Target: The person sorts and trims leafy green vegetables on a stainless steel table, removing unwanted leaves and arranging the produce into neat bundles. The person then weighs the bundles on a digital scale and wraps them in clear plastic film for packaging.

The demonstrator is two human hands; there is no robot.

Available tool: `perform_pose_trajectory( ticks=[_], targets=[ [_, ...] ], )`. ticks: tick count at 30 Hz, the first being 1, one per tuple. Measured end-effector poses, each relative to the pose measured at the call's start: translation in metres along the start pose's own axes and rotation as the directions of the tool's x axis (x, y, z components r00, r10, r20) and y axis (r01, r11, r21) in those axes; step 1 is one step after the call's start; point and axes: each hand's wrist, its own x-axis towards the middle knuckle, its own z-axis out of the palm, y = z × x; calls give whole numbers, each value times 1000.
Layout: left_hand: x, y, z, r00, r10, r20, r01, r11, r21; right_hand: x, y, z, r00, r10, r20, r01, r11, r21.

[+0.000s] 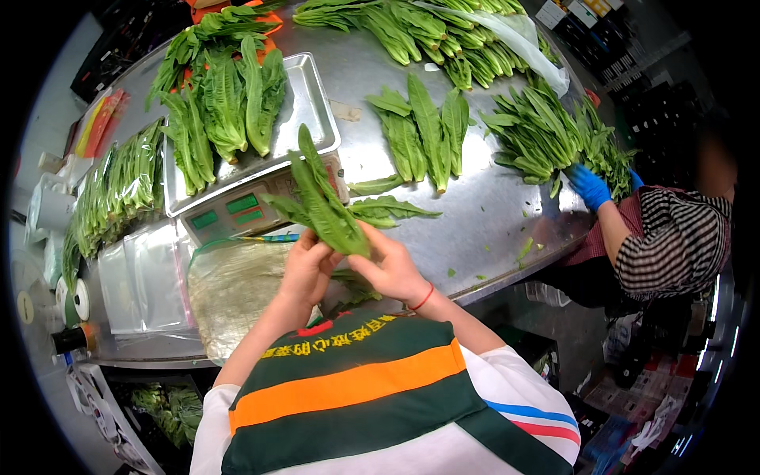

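Observation:
Above the near edge of the steel table, a small bunch of long-leaf lettuce (332, 217) tilts up and to the left between my hands. My right hand (389, 264) grips its stem end from the right, thumb in front. The fingers of my left hand (307, 264) close on its lower left side. Just beyond lies a digital scale (255, 205) with lit displays. Its metal tray (323, 122) carries several lettuce heads (222, 107). Loose lettuce leaves (389, 208) rest on the table behind my right hand, partly covered by the held bunch.
Lettuce heads (424, 136) lie mid-table, with a larger pile (427, 29) at the back. Bagged lettuce (122, 184) and clear plastic bags (145, 282) are on the left. A co-worker's blue-gloved hand (589, 185) touches lettuce (537, 130) at right. A cloudy plastic sheet (234, 285) lies nearby.

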Motion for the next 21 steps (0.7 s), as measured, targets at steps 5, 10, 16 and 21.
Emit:
perform_pose_trajectory(
  ticks=[5,10,16,21],
  targets=[
    [-6,-2,2,950,206,234,-273,911,308,-2,-8,-5,987,61,149,-53,997,-61],
    [11,41,-4,838,514,182,-534,705,466,1,6,-5,982,-101,159,149,932,-331],
    [54,177,-34,611,788,77,-531,336,778,6,12,-16,995,-54,79,75,951,-299],
    [88,187,-91,526,827,197,80,-279,957,48,37,-57,892,-92,-442,-104,911,-400]
  ],
)
